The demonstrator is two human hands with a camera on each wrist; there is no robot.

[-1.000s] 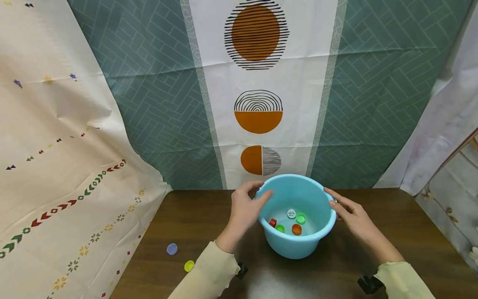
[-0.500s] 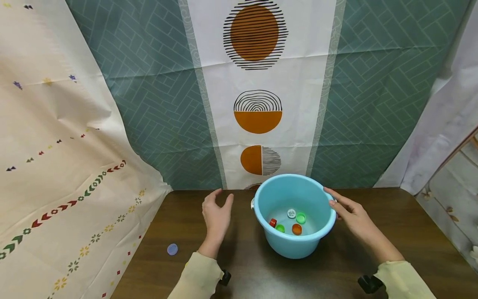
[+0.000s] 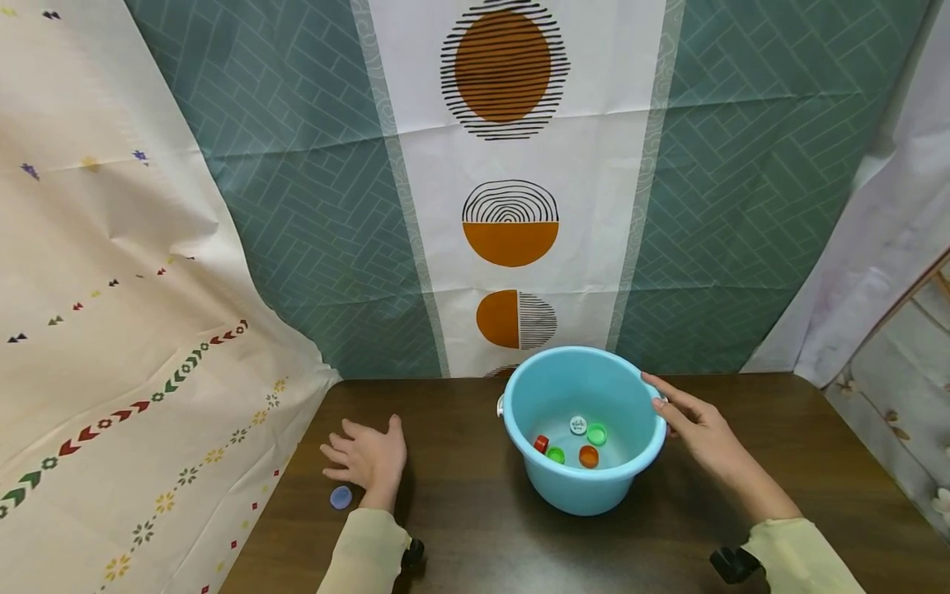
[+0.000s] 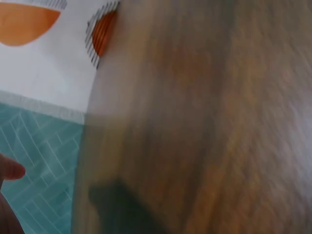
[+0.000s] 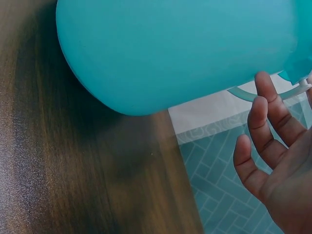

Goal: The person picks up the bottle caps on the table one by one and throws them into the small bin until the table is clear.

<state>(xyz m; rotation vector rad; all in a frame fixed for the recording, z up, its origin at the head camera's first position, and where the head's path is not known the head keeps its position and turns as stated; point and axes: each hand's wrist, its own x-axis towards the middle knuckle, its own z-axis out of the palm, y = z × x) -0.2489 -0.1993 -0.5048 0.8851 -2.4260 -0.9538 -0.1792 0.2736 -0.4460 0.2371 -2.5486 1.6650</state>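
A light blue bucket stands on the brown table. Inside lie several bottle caps: a white cap, a green cap, an orange cap, another green cap and a red cap. My right hand rests at the bucket's right rim, index finger and thumb touching it. In the right wrist view, loosely bent fingers lie along the outer wall near the handle. My left hand, fingers spread and holding nothing, hovers beside a blue cap.
The dark wooden table ends at a patterned cloth backdrop. A cream cloth borders the left side, and a pale floral cloth the right. My left sleeve covers the near left part of the table.
My left hand has let go of the bucket's left rim and moved left and nearer, its fingers spreading. A yellow cap is now hidden by the left arm. My right hand stays at the rim.
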